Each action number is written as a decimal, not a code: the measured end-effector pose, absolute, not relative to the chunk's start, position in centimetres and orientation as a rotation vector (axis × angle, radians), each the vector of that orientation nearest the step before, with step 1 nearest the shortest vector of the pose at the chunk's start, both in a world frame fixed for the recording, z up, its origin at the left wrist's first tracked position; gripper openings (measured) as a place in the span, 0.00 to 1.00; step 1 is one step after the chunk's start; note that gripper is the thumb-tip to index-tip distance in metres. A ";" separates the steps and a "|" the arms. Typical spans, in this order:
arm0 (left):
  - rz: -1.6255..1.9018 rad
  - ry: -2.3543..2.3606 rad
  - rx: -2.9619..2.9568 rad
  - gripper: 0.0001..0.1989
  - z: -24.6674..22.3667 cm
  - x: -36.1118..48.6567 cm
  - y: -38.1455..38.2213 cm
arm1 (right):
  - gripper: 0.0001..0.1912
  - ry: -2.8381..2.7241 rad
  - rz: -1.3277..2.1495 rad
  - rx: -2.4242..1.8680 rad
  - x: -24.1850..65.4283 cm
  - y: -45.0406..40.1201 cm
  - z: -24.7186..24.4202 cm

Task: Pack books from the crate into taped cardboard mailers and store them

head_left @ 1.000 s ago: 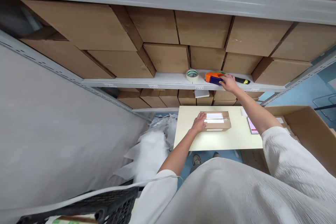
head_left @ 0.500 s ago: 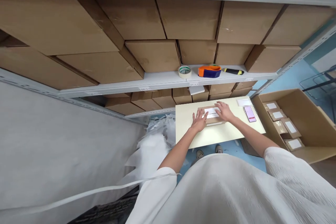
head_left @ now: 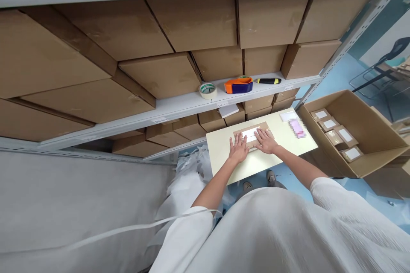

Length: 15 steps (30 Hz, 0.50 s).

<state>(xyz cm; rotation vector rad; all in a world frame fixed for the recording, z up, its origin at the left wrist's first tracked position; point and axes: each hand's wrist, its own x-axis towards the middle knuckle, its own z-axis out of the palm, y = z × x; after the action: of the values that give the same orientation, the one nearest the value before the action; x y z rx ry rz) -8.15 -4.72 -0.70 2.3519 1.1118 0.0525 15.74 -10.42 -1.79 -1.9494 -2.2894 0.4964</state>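
A small brown cardboard box (head_left: 264, 126) with a white label (head_left: 250, 134) on top lies on the cream tabletop (head_left: 219, 151). My left hand (head_left: 238, 149) rests on its left near part, fingers spread over the label's edge. On the right part of the box my right hand (head_left: 265, 141) lies flat, its fingertips on the label. Neither hand grips anything. Part of the box's near side is hidden under the hands. To the right on the table are a white slip (head_left: 288, 116) and a phone (head_left: 296, 129) with a pinkish screen.
A shelf behind the table bears a tape roll (head_left: 207, 91), an orange and blue tape dispenser (head_left: 238, 85), a black and yellow utility knife (head_left: 268, 81) and many cartons. On the right, a large open carton (head_left: 379, 145) contains several labelled boxes. White sheets (head_left: 185, 183) heap at left.
My view has turned somewhat. The right hand has moved from the box's far right edge onto its top, and both hands now lie flatter over the label.
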 end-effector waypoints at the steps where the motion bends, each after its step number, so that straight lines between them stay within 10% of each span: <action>1: 0.059 1.131 2.351 0.39 -0.6 -8.0 -4.9 | 0.47 -2.284 0.520 -1.937 15.9 -10.3 -1.7; 15: 0.187 1.140 2.324 0.29 1.0 4.2 -4.8 | 0.22 -1.841 0.495 -1.952 29.7 -11.5 -1.0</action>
<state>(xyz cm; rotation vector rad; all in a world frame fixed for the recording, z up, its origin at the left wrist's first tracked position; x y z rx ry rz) 4.22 -4.81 1.05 2.3244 1.1400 0.1868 29.67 -11.50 -1.02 -1.9517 -1.8411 0.4954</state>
